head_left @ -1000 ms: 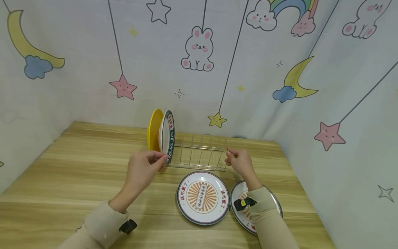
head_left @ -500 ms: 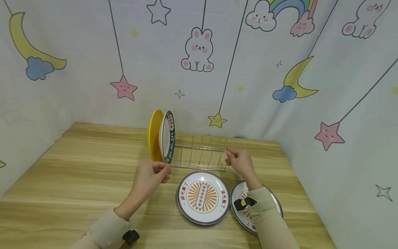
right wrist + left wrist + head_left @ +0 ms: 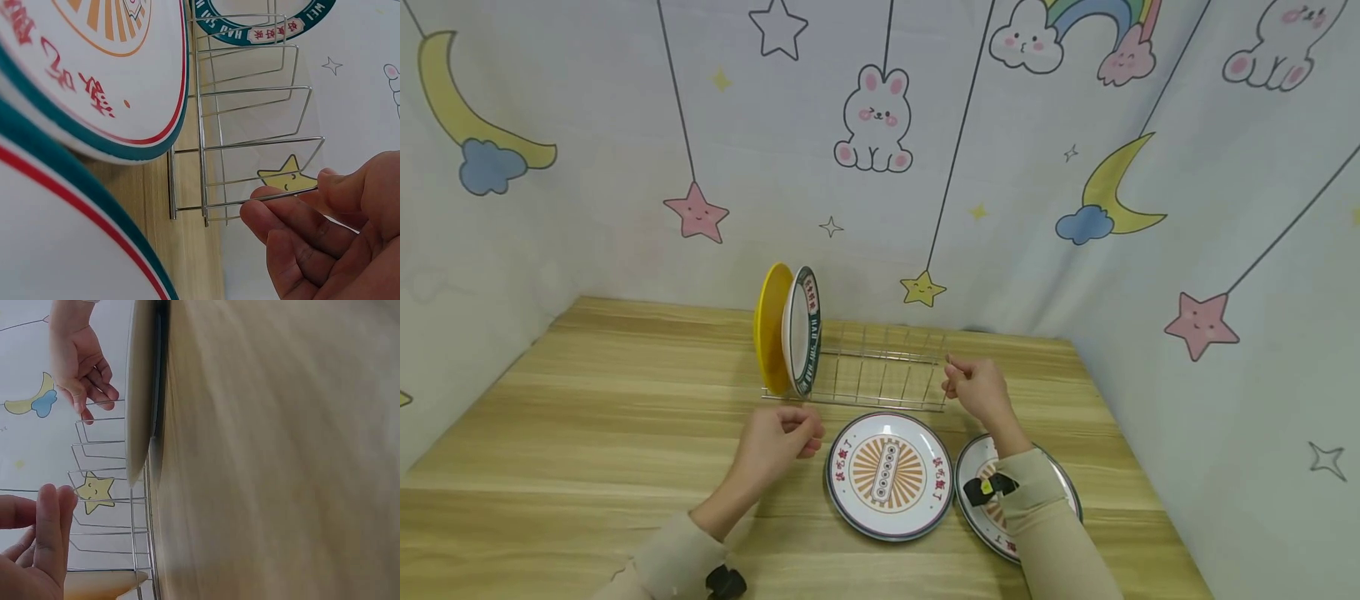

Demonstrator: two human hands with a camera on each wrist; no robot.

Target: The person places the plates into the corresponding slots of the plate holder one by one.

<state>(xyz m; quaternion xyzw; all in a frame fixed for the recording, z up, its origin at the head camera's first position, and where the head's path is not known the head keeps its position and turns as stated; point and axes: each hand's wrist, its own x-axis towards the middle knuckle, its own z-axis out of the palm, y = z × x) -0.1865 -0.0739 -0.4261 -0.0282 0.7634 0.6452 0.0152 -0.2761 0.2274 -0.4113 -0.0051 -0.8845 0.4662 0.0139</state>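
At the right end of the wire rack (image 3: 880,379), the right hand (image 3: 981,392) pinches the end wire between thumb and finger, as the right wrist view shows (image 3: 337,219). Just in front of the rack's left part is the left hand (image 3: 775,442), holding nothing, its fingers loosely bent. A yellow plate (image 3: 771,329) and a green-rimmed white plate (image 3: 801,333) stand upright side by side in the rack's left end. A white plate with an orange ray print (image 3: 891,475) lies flat right of the left hand.
Another printed plate (image 3: 1052,483) lies flat at the right, partly under the right forearm and touching the first. Behind the wooden table (image 3: 587,433) hangs a patterned curtain (image 3: 775,125), which also borders both sides.
The left hand has let go of the green-rimmed plate's lower edge and moved toward the front and slightly right. The right hand has stayed on the rack.
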